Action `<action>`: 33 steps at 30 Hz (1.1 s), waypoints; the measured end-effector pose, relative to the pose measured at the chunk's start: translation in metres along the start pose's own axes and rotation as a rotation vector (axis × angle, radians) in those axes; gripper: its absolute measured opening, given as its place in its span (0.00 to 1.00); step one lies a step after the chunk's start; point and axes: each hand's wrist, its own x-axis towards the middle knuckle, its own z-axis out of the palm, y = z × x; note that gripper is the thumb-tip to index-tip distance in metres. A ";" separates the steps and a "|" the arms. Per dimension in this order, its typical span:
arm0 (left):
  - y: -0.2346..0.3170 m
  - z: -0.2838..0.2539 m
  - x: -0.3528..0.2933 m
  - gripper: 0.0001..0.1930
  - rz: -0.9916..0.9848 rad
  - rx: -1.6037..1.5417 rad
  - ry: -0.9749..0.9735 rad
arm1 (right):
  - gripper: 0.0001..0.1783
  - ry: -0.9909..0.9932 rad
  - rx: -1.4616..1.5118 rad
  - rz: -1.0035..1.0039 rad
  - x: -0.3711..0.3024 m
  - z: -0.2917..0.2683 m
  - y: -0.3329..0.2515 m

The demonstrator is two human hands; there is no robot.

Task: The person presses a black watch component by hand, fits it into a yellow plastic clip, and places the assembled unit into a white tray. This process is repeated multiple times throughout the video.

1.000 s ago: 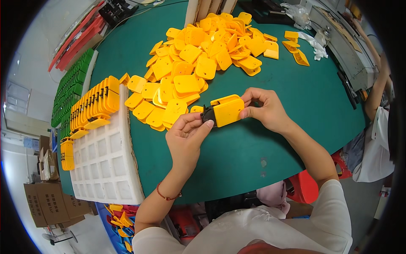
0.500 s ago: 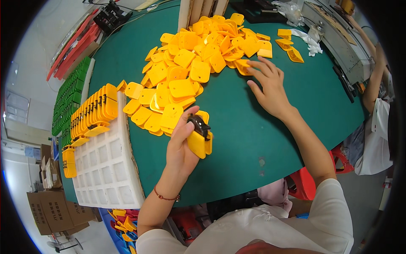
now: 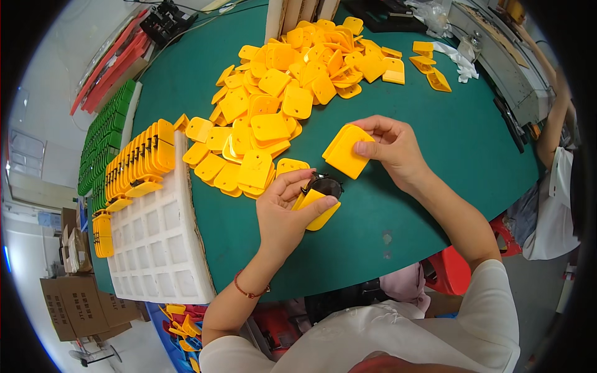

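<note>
My left hand (image 3: pixel 280 214) is closed on a folded yellow plastic piece (image 3: pixel 315 216), low over the table's middle. A dark, glossy round part (image 3: pixel 326 184) with small black tabs sticks up out of that piece. Just right of it and a little higher, my right hand (image 3: pixel 398 152) pinches another folded yellow plastic piece (image 3: pixel 348 151) between thumb and fingers, without a dark part showing on it. The two held pieces are close but apart. Beyond them spreads a big heap of loose yellow plastic pieces (image 3: pixel 270 127).
On the left, a white gridded foam tray (image 3: pixel 158 248) carries a row of yellow pieces with black parts (image 3: pixel 140 155); green ones (image 3: pixel 102 143) stand behind. Single yellow pieces (image 3: pixel 438 79) lie at the far right of the green table (image 3: pixel 448 149). Another person's arm (image 3: pixel 550 124) shows at right.
My right hand has picked up a yellow piece from the heap's right edge and come back toward my left hand. My left hand has shifted right and turned its piece, showing the dark round part.
</note>
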 end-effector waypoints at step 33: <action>0.001 0.011 0.001 0.23 0.051 -0.032 0.010 | 0.15 -0.095 -0.120 -0.132 -0.013 0.013 0.011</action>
